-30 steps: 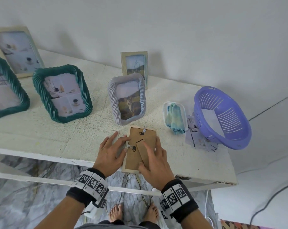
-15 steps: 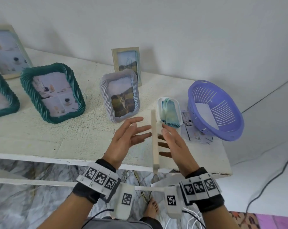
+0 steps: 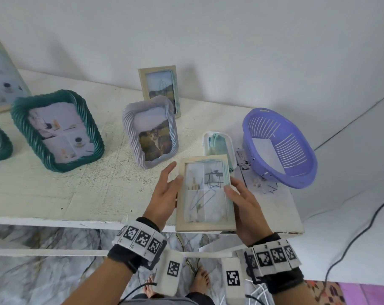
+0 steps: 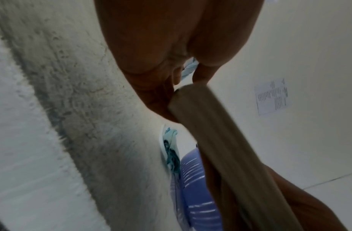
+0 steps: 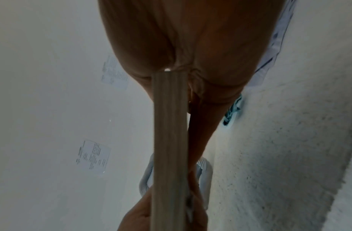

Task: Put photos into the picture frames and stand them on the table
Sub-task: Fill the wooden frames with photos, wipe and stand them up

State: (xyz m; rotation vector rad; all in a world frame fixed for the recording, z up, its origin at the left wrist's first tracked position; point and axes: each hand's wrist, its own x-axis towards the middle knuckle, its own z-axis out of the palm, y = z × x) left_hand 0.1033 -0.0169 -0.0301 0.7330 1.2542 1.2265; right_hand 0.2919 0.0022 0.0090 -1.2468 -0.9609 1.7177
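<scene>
I hold a beige wooden picture frame [image 3: 205, 194] over the table's front edge [image 3: 54, 221], glass side up, with a photo of a side table in it. My left hand [image 3: 167, 194] grips its left rim, thumb on the rim and index finger straight beside it. My right hand [image 3: 241, 201] grips the right rim with its thumb on the glass. The left wrist view shows the frame's edge [image 4: 220, 140] running out of the left hand [image 4: 151, 46]. The right wrist view has that edge [image 5: 169, 140] wedged between thumb and fingers of the right hand [image 5: 191, 39].
Filled frames stand on the table: a lilac one with a cat photo [image 3: 150, 130], a small beige one [image 3: 160, 89] behind it, and a green one [image 3: 57, 130]. A white tray with a teal cloth [image 3: 217, 142], loose photos [image 3: 246, 172] and a purple basket [image 3: 279, 148] lie at the right.
The frame lay face down under both hands, then stood on edge between them. It now faces up, turned over, and both hands grip its side rims.
</scene>
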